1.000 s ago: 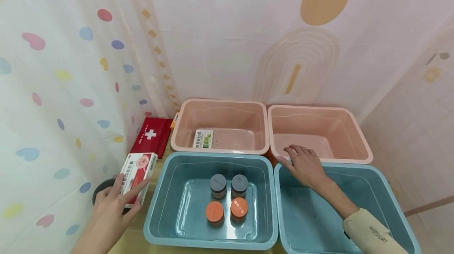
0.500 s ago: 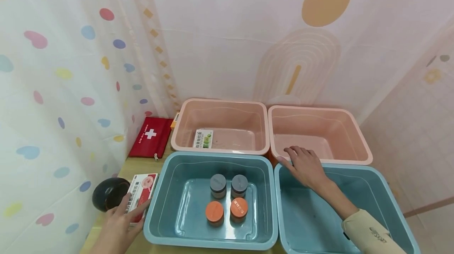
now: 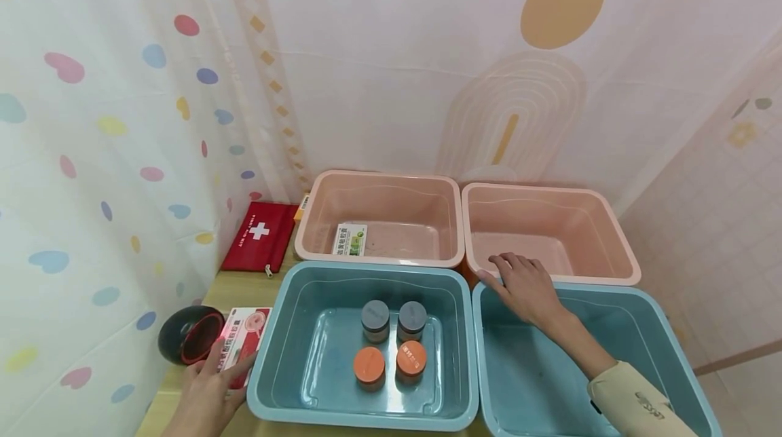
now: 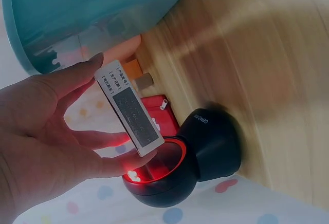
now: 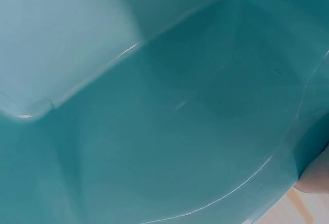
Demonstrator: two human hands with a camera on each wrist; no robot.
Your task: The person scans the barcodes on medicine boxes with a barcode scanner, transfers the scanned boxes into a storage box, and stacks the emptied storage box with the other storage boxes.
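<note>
My left hand (image 3: 204,389) grips a white and red medicine box (image 3: 246,338) by its edges, thumb on one side and fingers on the other. In the left wrist view, the box's narrow printed end (image 4: 129,108) faces the camera. Right beside the box is a black desktop barcode scanner (image 3: 185,335), its round window ringed in red light and facing the box. My right hand (image 3: 522,286) rests with loosely bent fingers at the rims where the right pink and right blue bins meet. In the right wrist view only a bit of that hand (image 5: 316,175) shows.
The left blue bin (image 3: 284,355) holds several jars with grey and orange lids. A green and white box (image 3: 350,239) lies in the left pink bin (image 3: 379,179). A red first aid pouch (image 3: 259,237) lies behind the scanner. The right blue bin (image 3: 647,328) stands under my right forearm.
My left hand has brought the medicine box down and toward me, from over the scanner to beside it. Red light now shows on the box. The right hand has stayed put.
</note>
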